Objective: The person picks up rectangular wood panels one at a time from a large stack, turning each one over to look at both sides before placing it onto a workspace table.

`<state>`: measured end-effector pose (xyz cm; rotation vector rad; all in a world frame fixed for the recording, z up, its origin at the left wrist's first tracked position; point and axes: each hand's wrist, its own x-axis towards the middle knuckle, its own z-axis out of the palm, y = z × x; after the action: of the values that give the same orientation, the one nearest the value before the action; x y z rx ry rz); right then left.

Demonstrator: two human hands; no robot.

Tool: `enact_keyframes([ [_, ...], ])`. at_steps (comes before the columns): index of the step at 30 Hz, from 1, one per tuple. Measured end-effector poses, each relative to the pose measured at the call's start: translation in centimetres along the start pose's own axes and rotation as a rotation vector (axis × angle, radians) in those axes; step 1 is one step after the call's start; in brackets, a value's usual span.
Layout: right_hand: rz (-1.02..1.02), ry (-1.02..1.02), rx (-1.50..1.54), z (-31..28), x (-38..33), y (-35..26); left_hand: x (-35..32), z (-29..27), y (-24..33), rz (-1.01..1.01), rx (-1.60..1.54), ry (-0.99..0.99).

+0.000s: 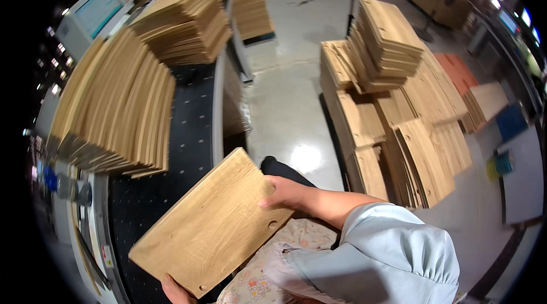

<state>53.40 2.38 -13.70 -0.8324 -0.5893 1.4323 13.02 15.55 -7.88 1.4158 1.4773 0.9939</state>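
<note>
Both hands are gripping one light oak rectangular cutting board with small round holes (213,224) — right hand (288,193) clamping its upper right edge, left hand (174,290) pinching the lower corner. Board is hovering tilted over the dark perforated desk (191,133), just below the leaning row of matching boards (117,105). Mid-transfer step, judging by position; next move is likely needing edge alignment with a stack — the floor stacks of boards (393,116) are sitting well apart.

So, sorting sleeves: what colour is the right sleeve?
Pale blue sleeve, head view.
</note>
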Motion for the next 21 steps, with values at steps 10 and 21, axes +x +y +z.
enact_keyframes([
  [10, -0.416, 0.809, 0.424, -8.0, -22.6, 1.9, 2.6, 26.3, 12.3, -0.009, 0.019, -1.044],
  [21, -0.834, 1.592, 0.168, -11.9, -46.5, -1.7, 3.3, 30.3, 2.5, 1.024, 1.918, -1.094],
])
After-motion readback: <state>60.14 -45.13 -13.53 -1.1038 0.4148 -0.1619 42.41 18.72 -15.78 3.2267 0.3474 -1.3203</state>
